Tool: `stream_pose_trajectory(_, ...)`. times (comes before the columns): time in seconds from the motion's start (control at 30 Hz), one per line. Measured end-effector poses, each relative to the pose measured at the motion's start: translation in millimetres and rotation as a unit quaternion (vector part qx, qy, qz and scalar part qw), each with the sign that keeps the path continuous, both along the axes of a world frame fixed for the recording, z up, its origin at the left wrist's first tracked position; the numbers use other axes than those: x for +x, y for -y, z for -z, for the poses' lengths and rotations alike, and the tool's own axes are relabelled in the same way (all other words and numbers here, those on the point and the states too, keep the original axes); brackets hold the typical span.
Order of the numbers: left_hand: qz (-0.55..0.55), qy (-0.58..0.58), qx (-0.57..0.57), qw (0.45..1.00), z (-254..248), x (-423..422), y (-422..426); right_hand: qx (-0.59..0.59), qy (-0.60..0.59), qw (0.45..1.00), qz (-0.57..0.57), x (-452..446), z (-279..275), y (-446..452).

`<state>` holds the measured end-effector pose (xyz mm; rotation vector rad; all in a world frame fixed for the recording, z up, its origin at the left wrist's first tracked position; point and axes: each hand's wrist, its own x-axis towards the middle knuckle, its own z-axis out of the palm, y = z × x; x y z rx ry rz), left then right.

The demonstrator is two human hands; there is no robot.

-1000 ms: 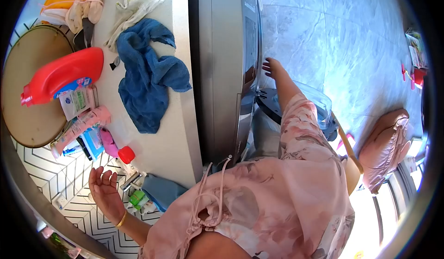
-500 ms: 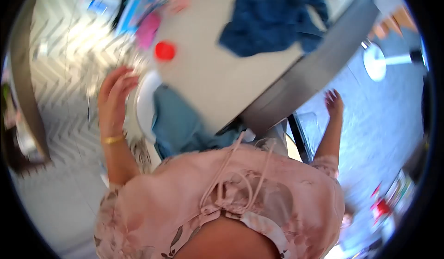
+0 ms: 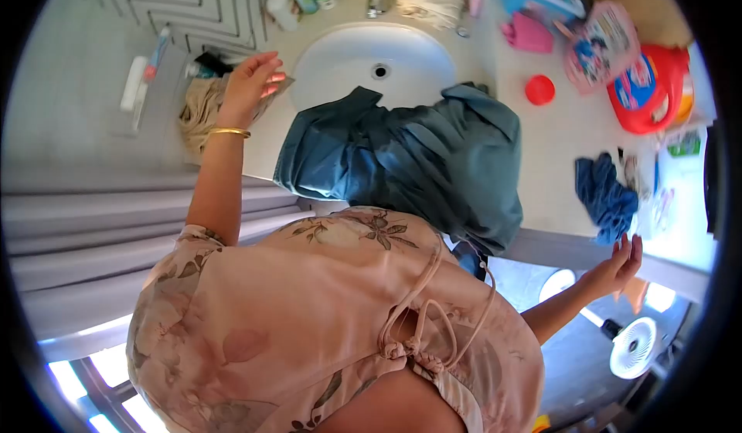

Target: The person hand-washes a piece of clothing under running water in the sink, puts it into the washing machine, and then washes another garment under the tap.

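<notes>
Grip open and empty on both sides: the left hand (image 3: 249, 89), fingers loosely bent, hangs near a white oval ceramic basin (image 3: 421, 66), and the right hand (image 3: 617, 268) is just beside a crumpled dark-blue cloth (image 3: 601, 193), contact unclear. Rumpled across the front of the pale, smooth table (image 3: 553, 166) lies a dark teal fabric garment (image 3: 440, 155), near the basin. It looks neither spread flat nor folded; beyond that, what is done or left cannot be judged.

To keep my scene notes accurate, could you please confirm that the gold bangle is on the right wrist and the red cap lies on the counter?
Not quite: the head view shows the gold bangle on the left wrist; the red cap does lie on the counter.
</notes>
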<state>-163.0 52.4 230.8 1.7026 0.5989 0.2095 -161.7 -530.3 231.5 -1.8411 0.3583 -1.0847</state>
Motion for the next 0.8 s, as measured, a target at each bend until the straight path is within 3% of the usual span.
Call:
stream_pose_trajectory(0.2,-0.083,-0.043,-0.061,0.994,52.2,-72.8,-47.6,-0.081,-0.058,0.961,-0.26,61.9,-59.8,-116.7)
stream_pose_trajectory(0.27,-0.109,-0.051,-0.075,0.99,67.9,-88.9,-65.4,-0.138,-0.077,0.92,-0.359,84.6,-70.5,-160.8)
stream_pose_trajectory(0.43,-0.155,-0.026,-0.073,0.985,119.8,-107.6,-102.2,-0.326,-0.207,0.786,-0.482,102.8,-86.1,-277.2)
stream_pose_trajectory(0.53,-0.191,0.014,0.065,0.979,153.0,-101.7,-128.8,-0.344,-0.261,0.723,-0.539,122.4,-61.2,-317.5)
stream_pose_trajectory(0.6,-0.227,0.04,0.334,0.914,149.1,-94.4,-131.8,-0.382,-0.297,0.67,-0.563,135.8,-48.8,-325.1)
stream_pose_trajectory(0.63,-0.24,0.049,0.461,0.853,144.2,-88.3,-133.8,-0.396,-0.299,0.655,-0.57,143.1,-38.3,-334.1)
stream_pose_trajectory(0.73,-0.277,-0.059,0.547,0.788,122.5,-70.4,-127.7,-0.432,-0.316,0.607,-0.587,153.5,-15.6,-357.9)
stream_pose_trajectory(0.8,-0.299,-0.058,0.505,0.808,136.4,-60.6,-136.4,-0.449,-0.343,0.572,-0.595,150.4,-5.1,-374.9)
